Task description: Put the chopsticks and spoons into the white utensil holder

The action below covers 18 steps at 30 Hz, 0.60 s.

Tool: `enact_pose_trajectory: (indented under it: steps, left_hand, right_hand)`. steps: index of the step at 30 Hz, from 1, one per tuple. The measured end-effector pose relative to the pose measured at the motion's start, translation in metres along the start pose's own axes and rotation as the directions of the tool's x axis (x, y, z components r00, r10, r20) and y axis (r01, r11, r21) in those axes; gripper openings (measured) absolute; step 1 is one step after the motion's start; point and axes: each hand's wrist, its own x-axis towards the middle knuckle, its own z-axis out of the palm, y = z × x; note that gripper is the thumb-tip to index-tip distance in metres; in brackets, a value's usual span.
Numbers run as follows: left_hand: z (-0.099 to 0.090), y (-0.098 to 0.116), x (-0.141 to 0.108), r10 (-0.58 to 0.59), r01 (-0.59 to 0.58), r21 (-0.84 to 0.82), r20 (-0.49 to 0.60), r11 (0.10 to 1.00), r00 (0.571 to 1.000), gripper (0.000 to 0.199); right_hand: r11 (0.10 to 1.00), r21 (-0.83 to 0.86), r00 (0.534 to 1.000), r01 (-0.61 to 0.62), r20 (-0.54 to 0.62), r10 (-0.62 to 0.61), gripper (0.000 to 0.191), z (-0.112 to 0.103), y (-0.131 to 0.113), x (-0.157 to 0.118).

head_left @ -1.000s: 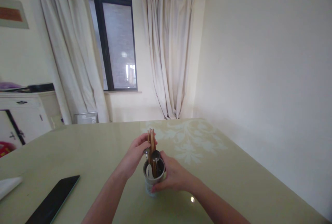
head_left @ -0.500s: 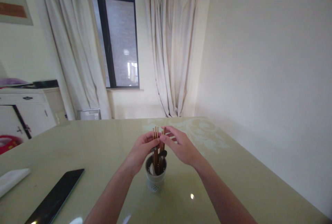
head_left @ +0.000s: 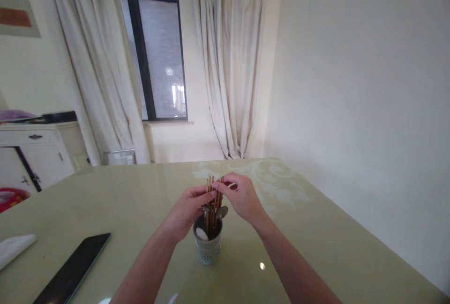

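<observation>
A light grey cup with small holes in its side stands upright on the pale green table. Several brown chopsticks rise out of it, along with a metal spoon at the right and a white piece low at the left. My left hand is closed around the chopsticks from the left, its thumb across them. From the right, my right hand pinches the upper ends of the chopsticks with thumb and fingers. The two thumbs nearly meet.
At the left on the table lie a black flat object and a white object. Beyond the table are a white cabinet, curtains and a window. A bare wall runs along the right.
My right hand's fingers have closed in from a looser spread onto the chopstick tops. The spoon's bowl now faces more openly, and the white piece has shifted left and lower in the cup.
</observation>
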Motion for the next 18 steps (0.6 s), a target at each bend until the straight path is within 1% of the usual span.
enact_pose_trajectory:
  steps: [5,8,11,14,16,18]
  left_hand:
    - [-0.001,-0.001,0.001,-0.008,0.007,0.052,0.014,0.999,1.000,0.039]
    - [0.003,0.001,-0.002,-0.013,0.009,0.117,0.036,0.993,0.999,0.042]
    - [0.009,0.004,-0.006,0.026,-0.032,0.176,0.037,0.984,0.999,0.044]
    - [0.012,0.008,-0.010,0.057,-0.066,0.199,0.051,0.978,0.997,0.047]
    - [0.013,0.011,-0.011,0.091,-0.104,0.217,0.067,0.971,0.994,0.048]
    - [0.014,0.014,-0.011,0.154,-0.167,0.261,0.071,0.951,0.985,0.046]
  right_hand:
    - [0.992,0.118,0.999,-0.036,0.032,0.033,0.021,0.007,0.000,0.000]
    - [0.984,0.174,0.999,-0.033,0.019,0.030,0.019,0.013,0.000,-0.002]
    - [0.980,0.193,0.999,-0.051,0.014,0.049,0.017,0.018,-0.003,-0.003]
    - [0.971,0.223,0.995,-0.090,0.055,0.079,0.019,0.017,-0.007,-0.005]
    - [0.962,0.258,0.994,-0.094,0.080,0.076,0.018,0.015,-0.011,-0.006]
    - [0.949,0.306,0.994,-0.079,0.102,0.050,0.017,0.014,-0.015,-0.006]
